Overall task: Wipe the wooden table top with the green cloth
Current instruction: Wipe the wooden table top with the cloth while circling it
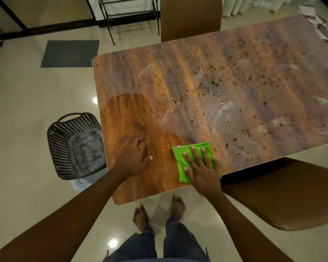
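Note:
The wooden table top (206, 87) fills the middle and right of the head view. Brown spots, droplets and pale smears cover most of it, while the near-left part looks clean and darker. A folded green cloth (180, 157) lies flat near the table's front edge. My right hand (201, 165) presses on the cloth, palm down with fingers spread. My left hand (134, 156) rests flat on the bare wood to the cloth's left, holding nothing.
A dark perforated plastic basket (76, 146) stands on the tiled floor by the table's left edge. A brown chair (284, 195) is tucked under the near right side, another chair (190, 17) at the far side. A grey mat (70, 53) lies on the floor. My bare feet (159, 210) stand by the front edge.

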